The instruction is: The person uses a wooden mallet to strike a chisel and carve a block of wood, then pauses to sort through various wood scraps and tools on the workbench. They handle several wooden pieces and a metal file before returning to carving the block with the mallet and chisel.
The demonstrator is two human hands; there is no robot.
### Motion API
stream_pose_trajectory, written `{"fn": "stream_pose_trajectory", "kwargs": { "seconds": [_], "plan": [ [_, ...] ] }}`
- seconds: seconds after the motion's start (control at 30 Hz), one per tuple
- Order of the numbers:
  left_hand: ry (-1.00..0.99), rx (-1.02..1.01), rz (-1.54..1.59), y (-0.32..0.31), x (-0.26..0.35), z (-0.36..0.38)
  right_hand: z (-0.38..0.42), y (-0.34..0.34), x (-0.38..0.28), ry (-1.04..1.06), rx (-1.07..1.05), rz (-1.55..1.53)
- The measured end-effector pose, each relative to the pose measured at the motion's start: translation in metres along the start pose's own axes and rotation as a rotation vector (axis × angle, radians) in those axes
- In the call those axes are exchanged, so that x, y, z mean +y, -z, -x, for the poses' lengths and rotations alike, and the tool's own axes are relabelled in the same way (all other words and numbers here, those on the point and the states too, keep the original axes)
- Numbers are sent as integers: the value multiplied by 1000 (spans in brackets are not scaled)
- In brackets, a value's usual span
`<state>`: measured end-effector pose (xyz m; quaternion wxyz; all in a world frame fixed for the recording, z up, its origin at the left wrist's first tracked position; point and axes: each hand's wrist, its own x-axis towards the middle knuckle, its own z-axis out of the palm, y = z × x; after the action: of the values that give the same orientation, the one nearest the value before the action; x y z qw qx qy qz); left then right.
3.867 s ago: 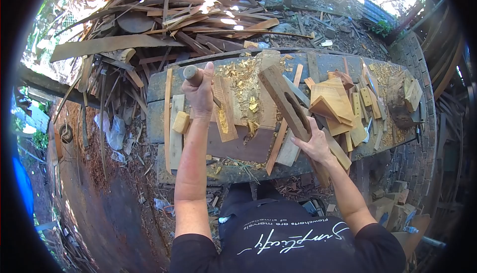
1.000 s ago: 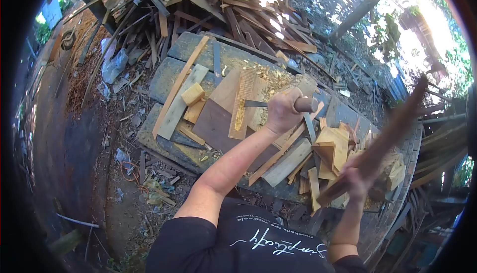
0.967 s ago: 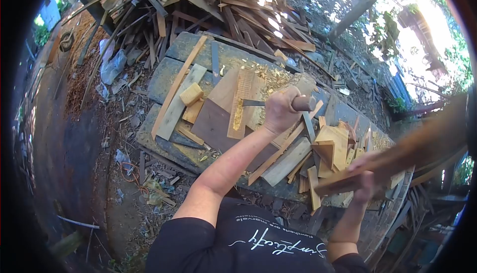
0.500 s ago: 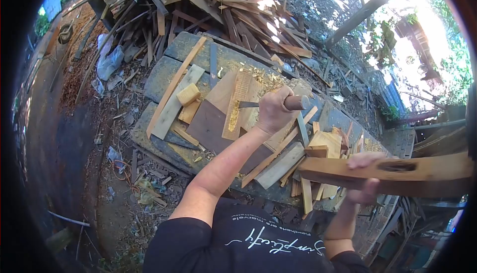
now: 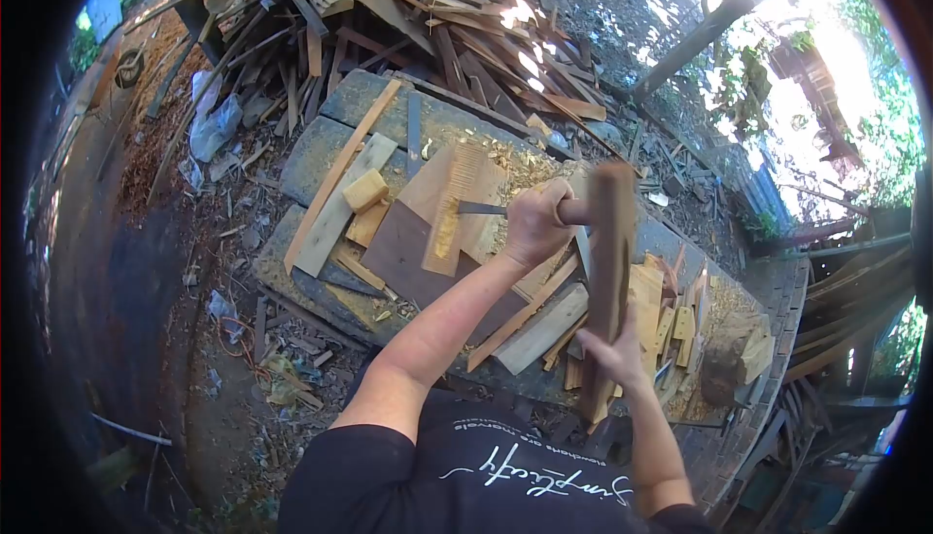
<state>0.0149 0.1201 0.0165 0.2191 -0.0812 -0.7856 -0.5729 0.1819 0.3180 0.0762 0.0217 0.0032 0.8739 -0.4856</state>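
Observation:
My left hand (image 5: 537,223) is wrapped round the handle of a chisel (image 5: 482,208). The chisel's tip rests on a wooden strip (image 5: 443,242) scored with a row of close crosswise cuts; loose chips lie on its near part. My right hand (image 5: 620,347) grips a long, thick wooden block (image 5: 610,252), blurred by motion. Its upper part is at the butt of the chisel handle, and contact or a small gap cannot be told apart. Under the strip lie a dark brown board (image 5: 389,247) and a lighter board (image 5: 428,179).
The worn workbench (image 5: 292,223) carries a small wooden block (image 5: 365,190), a grey plank (image 5: 335,218), a long thin batten (image 5: 340,179) and shavings (image 5: 501,160). Offcuts (image 5: 680,325) and a stump-like block (image 5: 736,354) lie to the right. A scrap wood heap (image 5: 466,24) rises behind.
My right hand has swung the wooden block from the right, where it lay nearly level, up and left to the chisel handle. My left hand keeps its grip on the chisel, almost unmoved.

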Motion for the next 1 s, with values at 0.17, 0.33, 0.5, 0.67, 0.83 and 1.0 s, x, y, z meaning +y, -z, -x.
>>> {"fn": "stream_pose_trajectory", "kwargs": {
  "seconds": [0.17, 0.33, 0.5, 0.67, 0.83, 1.0],
  "plan": [
    [-124, -125, -75, 1, -11, 19, 14, 36, -12, -121, 181, -109],
    [-200, -195, -92, -8, -16, 30, 14, 5, -36, 245, 341, -477],
    [-298, -280, -155, 2, -23, 33, 40, 11, 24, -71, 145, 62],
    [-284, 214, 349, 70, -26, -27, 59, 14, 38, -141, 216, -69],
    [111, 357, 590, 137, -6, -64, 54, 5, 42, -187, 229, -210],
    [136, 410, 609, 139, -24, -55, 45, -2, 28, -131, 149, -135]
  ]
}}
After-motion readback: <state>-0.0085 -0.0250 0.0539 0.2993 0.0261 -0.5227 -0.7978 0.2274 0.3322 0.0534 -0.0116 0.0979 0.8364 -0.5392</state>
